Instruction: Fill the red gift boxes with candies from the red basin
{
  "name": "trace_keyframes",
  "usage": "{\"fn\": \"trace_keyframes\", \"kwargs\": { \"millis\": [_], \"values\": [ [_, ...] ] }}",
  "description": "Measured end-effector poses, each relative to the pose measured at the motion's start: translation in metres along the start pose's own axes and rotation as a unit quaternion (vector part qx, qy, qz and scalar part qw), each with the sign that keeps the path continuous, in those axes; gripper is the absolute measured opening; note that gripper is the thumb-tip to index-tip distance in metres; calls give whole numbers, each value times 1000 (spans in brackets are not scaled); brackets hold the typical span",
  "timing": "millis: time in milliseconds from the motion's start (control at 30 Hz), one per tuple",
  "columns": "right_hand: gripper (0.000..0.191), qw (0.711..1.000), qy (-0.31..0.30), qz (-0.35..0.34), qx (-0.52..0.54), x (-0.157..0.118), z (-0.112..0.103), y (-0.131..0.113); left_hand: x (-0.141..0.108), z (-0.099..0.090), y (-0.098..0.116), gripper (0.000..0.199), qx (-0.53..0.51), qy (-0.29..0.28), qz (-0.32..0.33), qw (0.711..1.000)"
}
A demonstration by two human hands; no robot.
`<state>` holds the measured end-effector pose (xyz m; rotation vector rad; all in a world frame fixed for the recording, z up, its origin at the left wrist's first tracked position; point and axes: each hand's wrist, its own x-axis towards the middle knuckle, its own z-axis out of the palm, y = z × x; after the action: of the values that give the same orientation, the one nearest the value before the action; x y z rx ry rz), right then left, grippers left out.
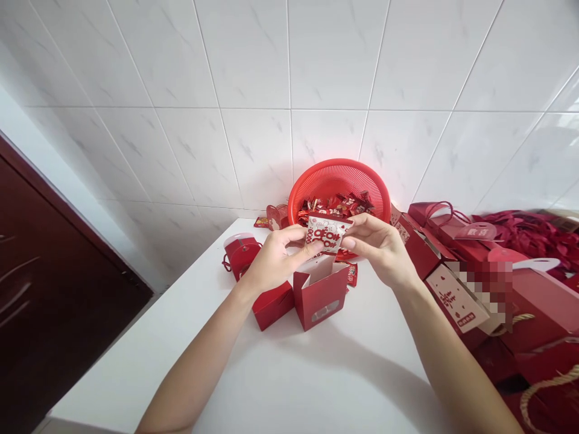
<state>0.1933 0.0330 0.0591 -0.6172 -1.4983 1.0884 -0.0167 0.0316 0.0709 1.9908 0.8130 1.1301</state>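
Observation:
Between both hands is a small red-and-white printed packet (329, 231), held just above an open red gift box (316, 301). My left hand (277, 256) grips its left side, thumb across the front. On the other side, my right hand (384, 248) pinches the right edge between thumb and fingers. The gift box stands upright on the white table (289, 386), top flaps apart; what lies inside cannot be seen. Behind the packet, a red plastic basket (340, 164) contains many wrapped sweets (348, 202).
Left of the open box lie another red box (273, 306) and a closed red box with a cord (239, 256). Many red gift boxes (434, 241) with cord handles are piled at the right. A tiled wall (253, 144) rises behind; a dark red door (54, 289) is at left.

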Motion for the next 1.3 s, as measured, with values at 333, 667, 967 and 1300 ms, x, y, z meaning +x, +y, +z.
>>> {"fn": "trace_keyframes", "kwargs": {
  "millis": [333,667,967,1300],
  "values": [
    [25,981,-86,-24,-174,12,-19,-12,-9,-16,6,19,162,-92,-66,980],
    [21,891,-202,-93,-396,32,-10,-23,4,-25,-18,32,165,-133,-83,974],
    [25,782,-391,13,-485,55,14,-27,7,-25,-28,34,147,-113,-74,980],
    [25,667,-560,211,-443,69,39,-5,7,-25,-30,30,127,-133,-62,981]
  ]
}}
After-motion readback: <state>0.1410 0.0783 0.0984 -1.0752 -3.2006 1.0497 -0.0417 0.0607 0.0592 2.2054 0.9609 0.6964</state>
